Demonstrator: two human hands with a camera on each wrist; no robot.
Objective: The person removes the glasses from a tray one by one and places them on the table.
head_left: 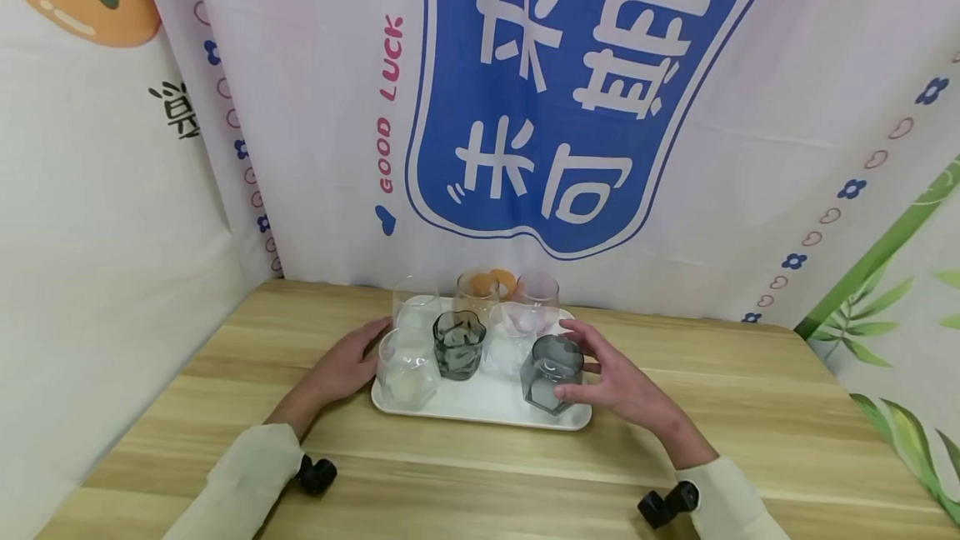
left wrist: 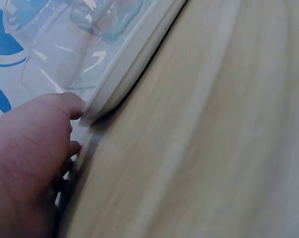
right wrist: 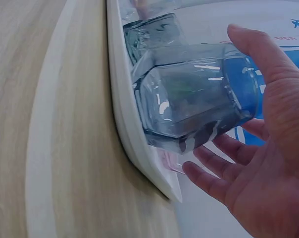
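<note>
A white tray [head_left: 480, 403] bears several drinking glasses. My right hand [head_left: 622, 382] is spread around a smoky grey, angular-based glass [head_left: 552, 382] at the tray's front right corner. In the right wrist view, the thumb [right wrist: 263, 49] lies along one side of that grey glass [right wrist: 189, 94], the fingers below the other side with a gap showing. At the tray's left end rests my left hand [head_left: 347, 367], its thumb [left wrist: 73, 105] against the rim in the left wrist view; its other fingers are partly hidden. Nearest it stands a clear rounded glass [head_left: 408, 373].
A dark wavy glass [head_left: 459, 346] and a clear one [head_left: 506, 348] stand mid-tray. Behind them are a tall clear glass [head_left: 416, 300], an amber-tinted one [head_left: 477, 288] and a pinkish one [head_left: 537, 290]. A printed curtain [head_left: 322, 148] hangs behind the wooden table [head_left: 450, 482].
</note>
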